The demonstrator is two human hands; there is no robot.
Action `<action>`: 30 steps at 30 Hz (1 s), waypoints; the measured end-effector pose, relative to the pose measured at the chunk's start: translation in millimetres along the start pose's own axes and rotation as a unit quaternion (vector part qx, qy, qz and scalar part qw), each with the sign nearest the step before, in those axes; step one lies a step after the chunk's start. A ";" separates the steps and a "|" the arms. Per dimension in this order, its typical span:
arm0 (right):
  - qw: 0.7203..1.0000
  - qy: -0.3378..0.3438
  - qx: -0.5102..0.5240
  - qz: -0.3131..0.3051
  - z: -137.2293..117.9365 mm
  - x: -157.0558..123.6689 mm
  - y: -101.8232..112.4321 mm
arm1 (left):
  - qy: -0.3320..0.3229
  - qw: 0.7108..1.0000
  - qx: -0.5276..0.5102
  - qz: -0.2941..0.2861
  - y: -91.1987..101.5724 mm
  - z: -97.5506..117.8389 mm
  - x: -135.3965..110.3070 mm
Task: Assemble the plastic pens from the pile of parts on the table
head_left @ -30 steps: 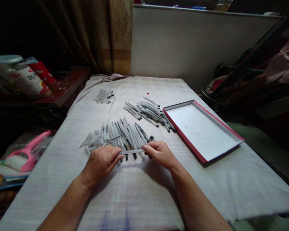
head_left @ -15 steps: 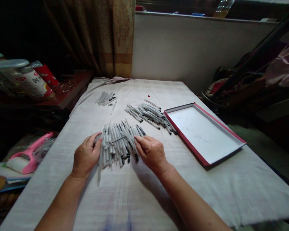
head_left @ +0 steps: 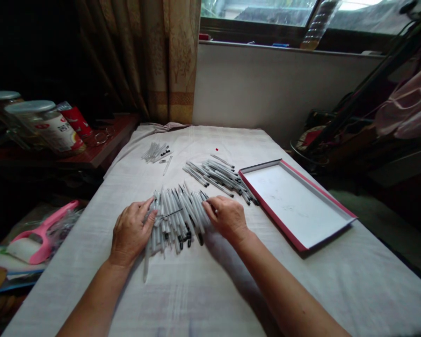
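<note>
In front of me on the cloth lies a loose pile of clear pens [head_left: 173, 217], with several black caps [head_left: 188, 236] at its near side. My left hand [head_left: 130, 231] is at the pile's left edge, thumb and fingers closing around something pale that I cannot make out. At the right edge, my right hand [head_left: 228, 216] is closed in a pinch on a pen [head_left: 204, 195] whose dark tip shows by the fingertips. A single clear pen barrel [head_left: 146, 267] sticks out toward me below the left hand.
Capped pens [head_left: 217, 175] lie beyond the pile, beside a red-edged white box lid [head_left: 287, 201]. Small clear pieces with black bits [head_left: 156, 152] lie farther left. A tiny red piece [head_left: 216, 149] is at the back. Jars [head_left: 49, 126] stand on a side table; a pink tool [head_left: 44, 234] lies left.
The view has tilted up, showing more of the window. My right hand has moved slightly right, and the slanted pens it held now lie on the pile. My left hand stays at the left edge.
</note>
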State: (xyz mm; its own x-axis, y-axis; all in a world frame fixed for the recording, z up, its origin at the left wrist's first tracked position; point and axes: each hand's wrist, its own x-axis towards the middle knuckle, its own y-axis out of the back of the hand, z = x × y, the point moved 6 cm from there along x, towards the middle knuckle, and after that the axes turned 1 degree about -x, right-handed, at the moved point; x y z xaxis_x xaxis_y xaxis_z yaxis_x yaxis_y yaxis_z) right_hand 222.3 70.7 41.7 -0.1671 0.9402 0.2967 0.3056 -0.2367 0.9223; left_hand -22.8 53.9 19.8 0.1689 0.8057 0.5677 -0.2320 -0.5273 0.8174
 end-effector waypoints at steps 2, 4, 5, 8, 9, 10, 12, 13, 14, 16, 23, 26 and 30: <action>0.998 -0.049 -0.033 -0.001 27.1 8.3 2.8 | 0.015 1.000 -0.019 0.012 3.3 -4.7 0.0; 0.992 -0.107 -0.072 -0.015 54.5 12.3 1.8 | 0.039 0.998 -0.047 0.019 5.2 -10.4 -0.4; 0.987 -0.133 -0.088 -0.030 66.1 12.7 -0.4 | 0.051 0.997 -0.059 0.022 5.5 -13.1 -0.6; 0.976 -0.167 -0.116 -0.071 86.6 11.3 -9.5 | 0.079 0.993 -0.089 0.023 3.8 -18.0 -1.5; 0.976 -0.168 -0.118 -0.077 89.4 11.0 -12.1 | 0.085 0.991 -0.097 0.021 2.5 -18.9 -1.7; 0.976 -0.168 -0.116 -0.077 91.1 11.0 -14.1 | 0.090 0.990 -0.104 0.018 1.2 -19.5 -1.9; 0.979 -0.166 -0.096 -0.067 92.9 11.3 -16.2 | 0.097 0.988 -0.117 0.014 -1.2 -20.4 -2.3; 0.982 -0.166 -0.076 -0.058 93.6 11.0 -16.3 | 0.100 0.988 -0.121 0.012 -2.0 -20.8 -2.4; 0.984 -0.167 -0.046 -0.044 94.1 9.9 -15.8 | 0.102 0.987 -0.124 0.011 -2.3 -21.2 -2.4; 0.985 -0.168 0.039 -0.006 94.1 4.5 -12.3 | 0.099 0.987 -0.126 0.014 -0.8 -20.5 -2.2; 0.950 -0.055 0.306 0.019 50.6 -32.1 7.0 | -0.031 0.990 -0.094 0.097 24.0 18.0 -1.8; 0.935 -0.003 0.354 -0.024 27.7 -40.4 7.5 | -0.086 0.988 -0.089 0.090 28.1 39.6 -3.7; 0.906 -0.028 0.421 -0.032 24.0 -42.6 -2.0 | -0.165 0.978 -0.120 0.034 25.8 60.5 -7.2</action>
State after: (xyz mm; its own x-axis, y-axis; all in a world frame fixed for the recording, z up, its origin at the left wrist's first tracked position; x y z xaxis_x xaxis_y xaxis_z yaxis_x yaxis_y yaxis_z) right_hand 251.2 37.0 21.3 -0.1692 0.9618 0.2153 0.9079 0.0670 0.4138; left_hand 28.0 18.1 42.7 0.4371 0.6193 0.6522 -0.4641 -0.4658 0.7534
